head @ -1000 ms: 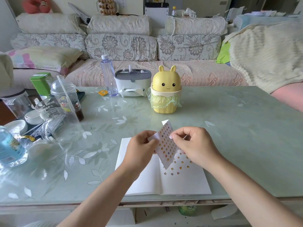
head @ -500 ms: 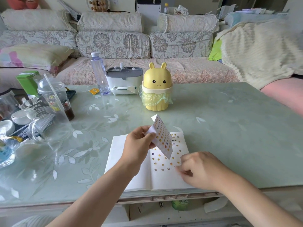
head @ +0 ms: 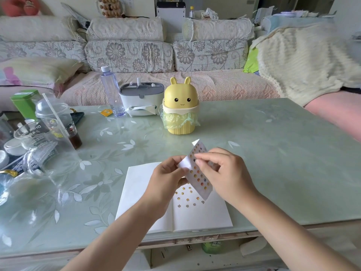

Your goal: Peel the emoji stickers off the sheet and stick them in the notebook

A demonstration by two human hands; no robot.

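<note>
Above the open notebook (head: 136,188) at the table's (head: 273,153) six o'clock edge, a left hand (head: 168,178) pinches the tilted sticker sheet (head: 199,178) at nine o'clock; the right hand (head: 224,173), fingers curled, pinches its face toward twelve.

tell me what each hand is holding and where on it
The left hand grips the sticker sheet by its left edge; the right hand pinches its upper face.
</note>
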